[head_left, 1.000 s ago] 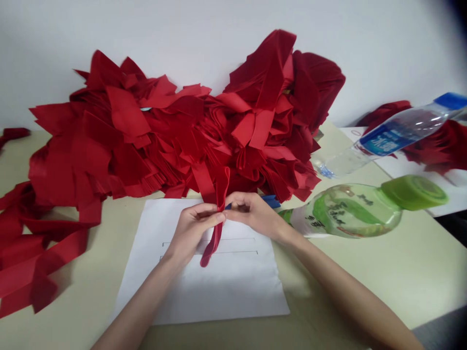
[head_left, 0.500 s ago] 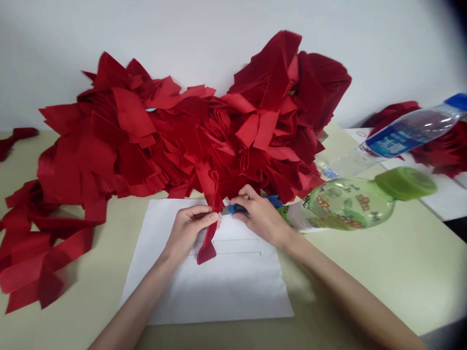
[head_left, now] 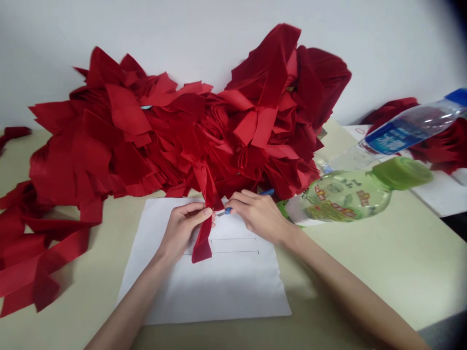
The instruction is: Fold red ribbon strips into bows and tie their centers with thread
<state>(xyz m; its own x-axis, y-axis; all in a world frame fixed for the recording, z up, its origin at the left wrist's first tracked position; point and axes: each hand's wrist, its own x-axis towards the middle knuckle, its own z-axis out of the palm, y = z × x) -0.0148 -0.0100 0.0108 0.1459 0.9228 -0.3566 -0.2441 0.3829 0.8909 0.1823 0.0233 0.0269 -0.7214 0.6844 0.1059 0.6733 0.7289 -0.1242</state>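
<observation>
My left hand [head_left: 185, 224] pinches a red fabric strip [head_left: 203, 242] between thumb and fingers. One end of the strip hangs toward me over a white sheet of paper [head_left: 215, 291] marked with thin black lines; its upper part reaches up against the red heap. In my right hand [head_left: 260, 214] is a blue utility knife [head_left: 269, 192], gripped with its short blade pointing left, close to the strip near my left fingertips. Whether the blade touches the fabric I cannot tell. Most of the knife's handle is hidden by my fingers.
A large heap of red fabric strips [head_left: 175, 131] lies along the wall behind the paper. More loose strips [head_left: 65, 257] spread at the left. To the right lie a green-capped bottle [head_left: 350, 194] and a blue-capped bottle [head_left: 397, 133], with more red fabric [head_left: 445, 146] on white paper behind.
The knife in my right hand has turned, and its blade has backed slightly off from the strip. The strip now hangs flatter below my left fingers. The view has shifted a little.
</observation>
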